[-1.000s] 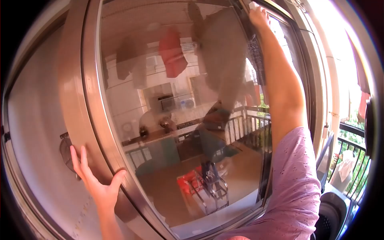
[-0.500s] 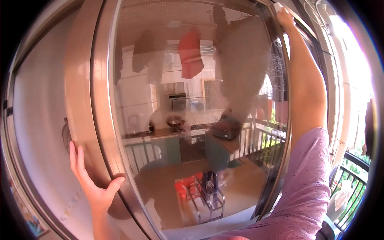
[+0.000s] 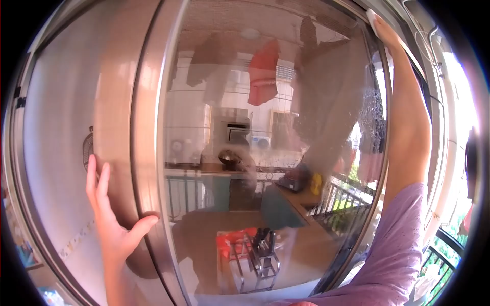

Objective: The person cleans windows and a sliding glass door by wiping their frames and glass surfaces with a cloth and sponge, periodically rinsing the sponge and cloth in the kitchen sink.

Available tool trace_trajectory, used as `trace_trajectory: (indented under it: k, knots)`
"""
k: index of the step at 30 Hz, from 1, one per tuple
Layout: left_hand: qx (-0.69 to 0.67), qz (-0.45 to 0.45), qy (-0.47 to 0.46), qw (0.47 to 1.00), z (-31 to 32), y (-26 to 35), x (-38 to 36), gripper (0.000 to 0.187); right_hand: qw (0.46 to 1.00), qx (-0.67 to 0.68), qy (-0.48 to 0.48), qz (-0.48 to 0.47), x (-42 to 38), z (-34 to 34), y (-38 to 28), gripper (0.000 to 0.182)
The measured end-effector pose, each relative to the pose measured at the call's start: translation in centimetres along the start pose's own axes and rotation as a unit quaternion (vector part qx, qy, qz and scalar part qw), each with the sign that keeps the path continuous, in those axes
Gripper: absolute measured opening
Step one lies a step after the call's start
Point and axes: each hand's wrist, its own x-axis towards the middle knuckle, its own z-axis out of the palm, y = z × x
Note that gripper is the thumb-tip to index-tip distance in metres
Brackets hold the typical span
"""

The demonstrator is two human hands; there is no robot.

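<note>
A brown metal-framed glass door panel (image 3: 306,66) stands before me. My left hand (image 3: 115,235) rests against its left frame post (image 3: 121,109), fingers stretched upward and thumb spread onto the front face. High at the upper right corner, my right hand (image 3: 389,34) presses a small white cloth (image 3: 374,21) to the frame's top right edge. That arm is raised nearly straight, in a purple sleeve (image 3: 395,239). Fingers of the right hand are partly hidden behind the cloth.
Through the glass appear a counter, a wok (image 3: 229,159) and a metal knife rack (image 3: 255,265), mixed with reflections of hanging clothes. A railing (image 3: 440,262) and cables (image 3: 434,38) are at the right. A white wall (image 3: 56,148) fills the left.
The view has shifted, so the door sits farther right and slightly lower. My right hand stays at the top right corner with the cloth. My left hand remains against the post.
</note>
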Motion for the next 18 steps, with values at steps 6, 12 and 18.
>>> trace_trajectory:
  k: [6, 12, 18]
  knots:
    - [-0.027, 0.007, 0.011, 1.0, -0.4, -0.2, 0.1, 0.1, 0.943, -0.287, 0.141, -0.097, -2.3, 4.6, -23.8, 0.029]
    - [-0.006, 0.013, 0.01, 1.0, -0.9, -1.1, 0.0, 0.1, 0.979, -0.023, 0.165, -0.119, -5.2, 8.5, -46.7, 0.03]
    - [-0.044, 0.025, 0.019, 0.999, -1.1, -1.8, 0.0, 0.1, 0.985, 0.012, 0.116, -0.129, -6.0, 8.7, -54.2, 0.029]
